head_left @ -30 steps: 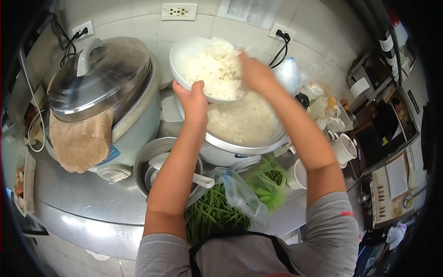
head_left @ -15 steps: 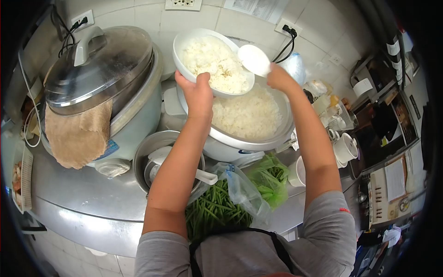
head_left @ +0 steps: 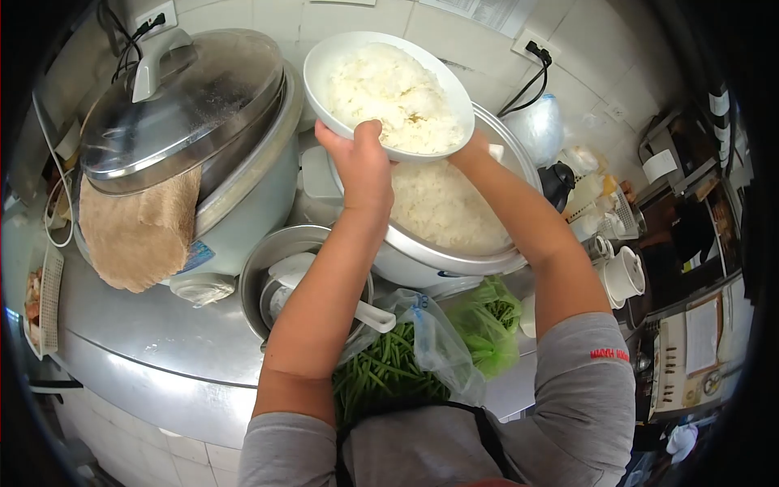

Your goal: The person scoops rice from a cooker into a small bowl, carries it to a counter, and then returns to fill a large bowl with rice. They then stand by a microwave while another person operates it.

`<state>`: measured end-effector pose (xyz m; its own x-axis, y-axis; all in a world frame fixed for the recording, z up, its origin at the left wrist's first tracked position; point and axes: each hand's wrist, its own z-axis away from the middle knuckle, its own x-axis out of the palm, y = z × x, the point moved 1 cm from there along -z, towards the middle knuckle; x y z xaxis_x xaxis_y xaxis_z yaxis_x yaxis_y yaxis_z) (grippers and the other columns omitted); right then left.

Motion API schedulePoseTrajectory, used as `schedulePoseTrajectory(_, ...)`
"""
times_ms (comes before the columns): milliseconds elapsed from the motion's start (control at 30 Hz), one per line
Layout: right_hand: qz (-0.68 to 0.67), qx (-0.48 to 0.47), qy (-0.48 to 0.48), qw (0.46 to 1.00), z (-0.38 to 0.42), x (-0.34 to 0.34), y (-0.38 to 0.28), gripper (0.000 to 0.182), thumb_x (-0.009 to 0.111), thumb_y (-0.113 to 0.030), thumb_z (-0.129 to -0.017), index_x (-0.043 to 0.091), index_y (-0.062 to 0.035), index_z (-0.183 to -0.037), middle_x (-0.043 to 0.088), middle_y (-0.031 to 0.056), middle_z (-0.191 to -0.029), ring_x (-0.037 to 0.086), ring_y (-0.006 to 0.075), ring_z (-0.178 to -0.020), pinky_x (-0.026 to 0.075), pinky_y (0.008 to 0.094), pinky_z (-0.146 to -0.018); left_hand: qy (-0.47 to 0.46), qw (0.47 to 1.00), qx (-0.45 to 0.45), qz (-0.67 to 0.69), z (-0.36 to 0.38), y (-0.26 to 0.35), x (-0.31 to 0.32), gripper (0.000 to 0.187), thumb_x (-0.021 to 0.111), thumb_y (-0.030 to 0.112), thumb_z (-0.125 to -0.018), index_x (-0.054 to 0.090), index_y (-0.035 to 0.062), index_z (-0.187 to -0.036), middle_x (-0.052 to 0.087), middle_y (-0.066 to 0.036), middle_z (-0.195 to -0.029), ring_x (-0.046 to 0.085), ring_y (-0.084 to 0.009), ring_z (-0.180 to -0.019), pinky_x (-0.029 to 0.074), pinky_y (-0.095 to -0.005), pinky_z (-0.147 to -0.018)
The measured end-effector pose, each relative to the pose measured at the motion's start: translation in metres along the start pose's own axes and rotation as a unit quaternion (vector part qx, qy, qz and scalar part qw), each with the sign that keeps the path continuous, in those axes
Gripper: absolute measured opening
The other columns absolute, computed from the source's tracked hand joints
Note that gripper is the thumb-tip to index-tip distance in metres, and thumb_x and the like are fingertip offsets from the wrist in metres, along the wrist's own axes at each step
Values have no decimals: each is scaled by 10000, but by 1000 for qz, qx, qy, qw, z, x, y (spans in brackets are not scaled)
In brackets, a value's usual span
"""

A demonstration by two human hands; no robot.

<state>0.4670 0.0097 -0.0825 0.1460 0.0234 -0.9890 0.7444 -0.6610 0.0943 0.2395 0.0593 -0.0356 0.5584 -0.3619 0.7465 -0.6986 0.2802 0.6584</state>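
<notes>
My left hand (head_left: 363,158) grips the near rim of a white bowl (head_left: 462,122), thumb over the edge, holding it tilted above the rice cooker (head_left: 519,166). A mound of cooked rice (head_left: 393,93) fills the bowl. More rice (head_left: 446,207) lies in the open cooker pot underneath. My right hand (head_left: 471,152) is down over the pot, partly hidden behind the bowl. A small white end of the rice paddle (head_left: 496,152) sticks out beside this hand; the paddle's blade is out of sight.
At left stands a larger cooker (head_left: 251,195) with a tilted metal lid (head_left: 187,105) and a tan cloth (head_left: 138,227). A metal pot (head_left: 251,280) holds a white-handled utensil (head_left: 375,316). Green beans (head_left: 381,365) and a green plastic bag (head_left: 487,333) lie nearest my body.
My right hand has swung down and left behind the bowl, taking the paddle from the bowl's rim toward the pot. The left hand still holds the bowl, slightly higher in view.
</notes>
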Motion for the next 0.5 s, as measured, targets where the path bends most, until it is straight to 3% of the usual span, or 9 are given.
schedulePoseTrajectory(33, -21, -70, 68, 995, -13, 22, 3, 354, 396, -252, -816, 466, -129, -1141, 481, 97, -1163, 462, 255, -1063, 391, 350, -860, -11, 1000, -6, 13, 0, 0, -1, 684, 450, 111, -704, 57, 66, -1262, 303, -171, -1181, 411, -251, -1023, 439, -388, -702)
schedulePoseTrajectory(100, -251, -174, 113, 946, -33, 46, 3, 375, 394, -298, -825, 441, -163, -1171, 437, 64, -1217, 410, 237, -1118, 354, 336, -901, -5, 1000, -14, -4, -1, -2, 0, 679, 453, 119, -702, 69, 62, -1259, 321, -167, -1163, 425, -245, -1002, 443, -375, -673)
schedulePoseTrajectory(133, -447, -201, 85, 867, -42, 55, 4, 384, 393, -313, -827, 431, -174, -1182, 416, 48, -1238, 380, 228, -1142, 330, 330, -923, -2, 1000, -19, -12, -1, -2, 0, 676, 455, 123, -701, 75, 59, -1257, 330, -166, -1154, 431, -243, -991, 444, -369, -659)
schedulePoseTrajectory(200, -545, -238, 61, 801, -40, 56, -7, 394, 426, -292, -815, 419, -176, -1191, 403, 36, -1249, 371, 220, -1144, 322, 320, -932, -4, 1000, -23, -18, -4, -2, 0, 676, 459, 124, -697, 85, 51, -1256, 341, -166, -1148, 442, -242, -973, 446, -353, -634)
schedulePoseTrajectory(300, -247, -286, 121, 918, -15, 25, -37, 412, 491, -212, -780, 421, -157, -1182, 418, 60, -1226, 410, 217, -1099, 356, 312, -904, -1, 999, -19, -29, -7, -4, 0, 674, 462, 121, -691, 102, 38, -1254, 355, -169, -1140, 450, -246, -963, 451, -343, -627)
schedulePoseTrajectory(367, 20, -289, 200, 936, 23, 1, -58, 411, 481, -200, -766, 431, -152, -1172, 414, 88, -1222, 410, 214, -1097, 362, 308, -897, 7, 999, -3, -45, -8, -8, 2, 627, 452, 129, -696, 137, 36, -1230, 366, -177, -1126, 470, -253, -937, 462, -348, -615)
schedulePoseTrajectory(467, -12, -332, 165, 929, 44, -4, -62, 409, 482, -189, -730, 469, -142, -1136, 482, 123, -1135, 478, 232, -1005, 420, 312, -810, 22, 997, 25, -70, -14, -13, -1, 541, 429, 150, -710, 194, 40, -1185, 382, -192, -1104, 509, -264, -885, 479, -365, -584)
schedulePoseTrajectory(500, 6, -335, 93, 938, 53, -10, -64, 404, 485, -194, -725, 480, -137, -1125, 505, 126, -1088, 494, 240, -970, 424, 320, -792, 23, 997, 21, -72, -15, -15, -2, 543, 428, 150, -710, 194, 41, -1187, 383, -192, -1104, 510, -266, -885, 481, -368, -584)
